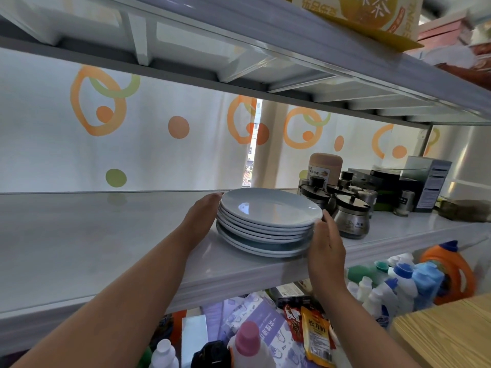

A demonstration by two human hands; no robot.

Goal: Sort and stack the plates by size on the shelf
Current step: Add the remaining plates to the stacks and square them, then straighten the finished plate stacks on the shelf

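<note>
Right hand (325, 243) and left hand (204, 211), fingers apparently straight, press flat against opposite sides of the plate stack (268, 221) near the front edge of the shelf (106, 248). Step: squaring the stack. Next: re-ordering by size, avoiding the condiment jars (350, 216) just right.

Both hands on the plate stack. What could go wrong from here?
The plate stack sits near the front edge of the shelf; a pull forward could tip it off. The condiment jars stand just beyond the right hand; shifting right may knock them. The left hand only presses the side, so plates might slip.
</note>
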